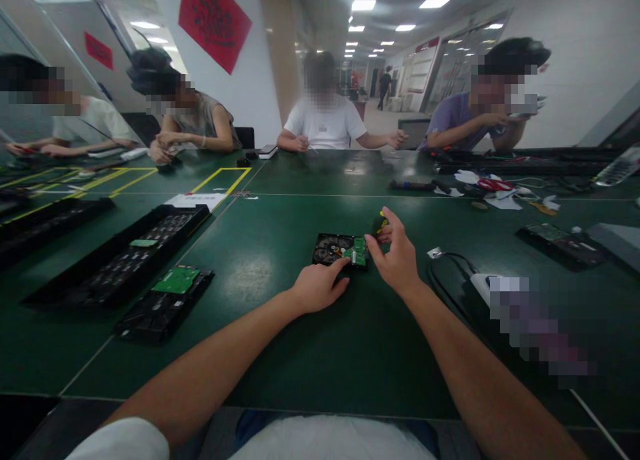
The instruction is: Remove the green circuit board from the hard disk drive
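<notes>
A hard drive (327,250) lies on the green table in front of me, its green circuit board (359,250) facing up. My left hand (316,288) reaches to its near edge, the index fingertip touching the board and the thumb apart, below the drive. At the drive's right side, my right hand (397,257) has its fingers around a screwdriver with a dark and yellow handle (381,223). Its shaft cannot be made out. The thumb tip is close to the board's right corner.
Left of my arms lie another hard drive (165,300) and a long black tray (145,247). To the right are a cable (435,280), a partly blurred device (525,320) and another drive (560,243). Several people sit across the table (280,227).
</notes>
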`<state>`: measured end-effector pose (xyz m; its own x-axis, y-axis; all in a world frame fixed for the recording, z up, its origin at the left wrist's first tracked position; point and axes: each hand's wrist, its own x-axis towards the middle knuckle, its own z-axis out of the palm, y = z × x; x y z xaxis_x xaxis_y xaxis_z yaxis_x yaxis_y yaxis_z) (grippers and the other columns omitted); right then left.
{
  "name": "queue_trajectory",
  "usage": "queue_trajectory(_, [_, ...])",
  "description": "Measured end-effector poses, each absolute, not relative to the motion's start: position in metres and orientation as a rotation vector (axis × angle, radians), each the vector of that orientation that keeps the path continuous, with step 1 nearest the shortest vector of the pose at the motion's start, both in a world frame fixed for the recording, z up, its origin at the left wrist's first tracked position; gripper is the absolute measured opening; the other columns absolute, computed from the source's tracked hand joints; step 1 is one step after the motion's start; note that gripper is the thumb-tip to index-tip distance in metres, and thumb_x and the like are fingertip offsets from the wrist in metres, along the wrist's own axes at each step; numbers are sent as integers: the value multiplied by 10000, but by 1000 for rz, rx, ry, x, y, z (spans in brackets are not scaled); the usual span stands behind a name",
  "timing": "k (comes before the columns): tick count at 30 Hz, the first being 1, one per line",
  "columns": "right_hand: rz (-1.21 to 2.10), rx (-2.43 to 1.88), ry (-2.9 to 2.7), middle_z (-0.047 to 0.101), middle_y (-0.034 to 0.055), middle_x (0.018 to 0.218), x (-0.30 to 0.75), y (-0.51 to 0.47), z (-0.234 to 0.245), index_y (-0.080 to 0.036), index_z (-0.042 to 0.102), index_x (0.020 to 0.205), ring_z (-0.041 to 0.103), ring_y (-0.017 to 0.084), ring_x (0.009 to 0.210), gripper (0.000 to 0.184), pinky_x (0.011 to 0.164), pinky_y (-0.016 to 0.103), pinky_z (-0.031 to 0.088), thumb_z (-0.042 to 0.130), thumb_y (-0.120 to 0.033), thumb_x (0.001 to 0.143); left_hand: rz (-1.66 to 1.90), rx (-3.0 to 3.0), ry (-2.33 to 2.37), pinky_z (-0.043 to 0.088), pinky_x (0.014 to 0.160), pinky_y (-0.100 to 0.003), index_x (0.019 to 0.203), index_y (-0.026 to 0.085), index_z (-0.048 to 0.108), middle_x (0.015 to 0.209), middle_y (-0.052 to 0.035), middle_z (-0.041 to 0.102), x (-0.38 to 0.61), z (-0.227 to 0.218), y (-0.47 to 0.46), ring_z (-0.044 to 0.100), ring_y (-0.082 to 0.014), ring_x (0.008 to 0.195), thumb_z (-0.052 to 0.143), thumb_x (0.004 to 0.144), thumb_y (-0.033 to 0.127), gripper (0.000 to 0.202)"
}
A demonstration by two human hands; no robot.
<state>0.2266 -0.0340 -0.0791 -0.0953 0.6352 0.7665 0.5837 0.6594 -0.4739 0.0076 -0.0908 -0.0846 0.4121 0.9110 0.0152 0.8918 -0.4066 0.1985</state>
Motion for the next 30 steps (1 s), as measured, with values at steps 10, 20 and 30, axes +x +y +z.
queue_trajectory(10, [76, -978, -1740, 699, 120, 1297, 227, -34, -81, -290, 326, 1623, 753, 258, 930, 695, 895, 494, 670, 632, -380, 1005, 197, 2508, 1606, 575, 811, -379, 1595, 262, 402, 1007, -84, 794, 8, -86, -91, 780, -288, 909, 451, 1058, 488, 585])
queue_trajectory(20, [70, -960, -1757, 710, 106, 1267, 226, -36, -80, -304, 332, 1626, 751, 255, 945, 659, 895, 481, 669, 594, -353, 1023, 189, 2495, 1610, 573, 824, -374, 1601, 257, 400, 1020, -87, 792, 8, -85, -91, 775, -285, 927, 458, 1054, 481, 594])
queue_trajectory(30, [50, -966, -1752, 658, 117, 1414, 226, -35, -81, -324, 338, 1618, 750, 244, 939, 683, 877, 466, 674, 631, -352, 1002, 174, 2492, 1616, 575, 842, -385, 1599, 255, 402, 1045, -98, 791, 9, -83, -91, 775, -290, 937, 459, 1054, 478, 591])
